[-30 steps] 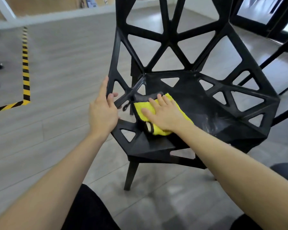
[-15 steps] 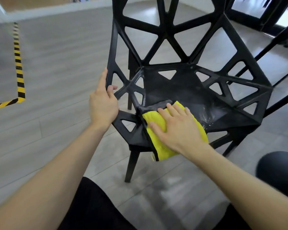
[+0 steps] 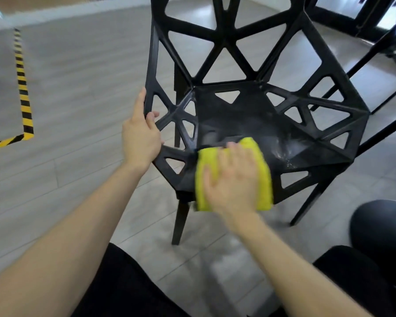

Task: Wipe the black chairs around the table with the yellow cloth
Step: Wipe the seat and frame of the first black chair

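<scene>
One flat right hand (image 3: 232, 181) presses yellow cloth (image 3: 258, 156) onto chair (image 3: 245, 115) seat.

The chair (image 3: 256, 115) is black throughout, its frame an open lattice of triangular cut-outs, with pale smears on the seat. The cloth (image 3: 264, 170) is plain bright yellow. The floor (image 3: 82, 83) is grey wood-grain plank, marked by tape (image 3: 23, 94) striped yellow and black.
</scene>
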Demonstrator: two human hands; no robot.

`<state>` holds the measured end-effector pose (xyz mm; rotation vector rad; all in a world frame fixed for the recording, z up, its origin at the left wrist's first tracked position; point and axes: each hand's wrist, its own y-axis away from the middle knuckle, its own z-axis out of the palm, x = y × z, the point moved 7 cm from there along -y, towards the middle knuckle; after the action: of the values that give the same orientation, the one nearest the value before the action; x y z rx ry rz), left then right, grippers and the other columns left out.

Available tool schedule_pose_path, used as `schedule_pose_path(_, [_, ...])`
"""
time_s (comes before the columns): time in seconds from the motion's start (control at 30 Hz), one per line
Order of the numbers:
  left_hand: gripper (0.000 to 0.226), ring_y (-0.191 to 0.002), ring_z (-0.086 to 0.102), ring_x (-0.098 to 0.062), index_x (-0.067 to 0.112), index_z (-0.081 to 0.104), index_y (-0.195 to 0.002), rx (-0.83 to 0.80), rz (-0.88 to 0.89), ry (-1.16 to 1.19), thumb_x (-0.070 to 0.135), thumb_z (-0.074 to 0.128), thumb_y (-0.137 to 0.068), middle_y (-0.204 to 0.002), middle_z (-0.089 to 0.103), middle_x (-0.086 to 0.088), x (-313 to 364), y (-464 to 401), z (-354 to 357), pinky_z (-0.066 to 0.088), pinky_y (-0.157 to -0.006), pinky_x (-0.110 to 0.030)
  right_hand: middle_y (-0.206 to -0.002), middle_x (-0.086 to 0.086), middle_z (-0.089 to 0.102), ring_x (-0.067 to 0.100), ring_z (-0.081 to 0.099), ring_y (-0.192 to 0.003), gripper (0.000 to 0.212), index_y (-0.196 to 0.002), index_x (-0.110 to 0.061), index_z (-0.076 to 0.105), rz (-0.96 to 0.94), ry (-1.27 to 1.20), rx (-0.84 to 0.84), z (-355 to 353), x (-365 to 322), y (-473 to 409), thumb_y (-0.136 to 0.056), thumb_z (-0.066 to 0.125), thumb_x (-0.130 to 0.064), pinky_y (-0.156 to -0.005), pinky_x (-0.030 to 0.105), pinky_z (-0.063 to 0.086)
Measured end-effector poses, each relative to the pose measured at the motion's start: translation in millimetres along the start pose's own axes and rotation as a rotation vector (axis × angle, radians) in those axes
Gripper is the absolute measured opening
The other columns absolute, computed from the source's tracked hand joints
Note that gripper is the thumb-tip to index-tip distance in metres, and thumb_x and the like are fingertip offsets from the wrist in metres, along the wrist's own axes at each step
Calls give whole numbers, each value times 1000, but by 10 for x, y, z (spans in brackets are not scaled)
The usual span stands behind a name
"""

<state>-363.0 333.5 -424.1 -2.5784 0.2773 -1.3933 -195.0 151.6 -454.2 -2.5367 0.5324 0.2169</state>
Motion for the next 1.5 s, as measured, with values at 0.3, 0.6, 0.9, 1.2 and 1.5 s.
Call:
schedule_pose_path(0.3, [56, -122, 58, -37, 35, 38, -161, 132, 193, -405, 24, 50, -107, -138, 59, -8, 77, -18, -70, 52, -101, -57, -144, 9, 67, 27, 58, -140, 54, -133, -18, 74, -139, -15, -38, -308, 1026, -254, -98, 55, -54, -122, 46, 37])
schedule_pose_path(0.6, [37, -120, 65, -31, 19, 72, -119, -193, 355, -420, 29, 39, -107, -123, 72, -5, 400, 689, 625, 52, -100, -48, -144, 21, 64, 38, 55, -139, 48, -130, -9, 72, -176, -159, -18, -188, -164, 122, -93, 62, -38, -123, 52, 33])
schedule_pose_path(0.9, [44, -126, 63, -24, 22, 72, -122, -222, 535, -663, 42, 34, -113, -132, 74, 3, 438, 790, 737, 41, -113, -44, -142, 6, 69, 26, 55, -143, 41, -122, -13, 79, 101, -38, 163, -672, 2153, -352, -94, 66, -39, -123, 52, 35])
schedule_pose_path(1.2, [52, -138, 59, -31, 16, 70, -140, -298, 566, -734, 36, 44, -99, -148, 67, -8, 375, 765, 751, 39, -120, -46, -156, 15, 54, 34, 47, -148, 51, -144, -10, 63, -379, -202, -44, -219, 274, 198, -102, 59, -38, -126, 50, 28])
schedule_pose_path(1.5, [54, -145, 55, -26, 19, 70, -141, -268, 530, -724, 39, 35, -104, -151, 66, -1, 432, 835, 826, 33, -128, -46, -152, 10, 61, 30, 49, -149, 45, -132, -9, 72, 119, -28, 82, -537, 1834, -285, -99, 60, -37, -130, 55, 22])
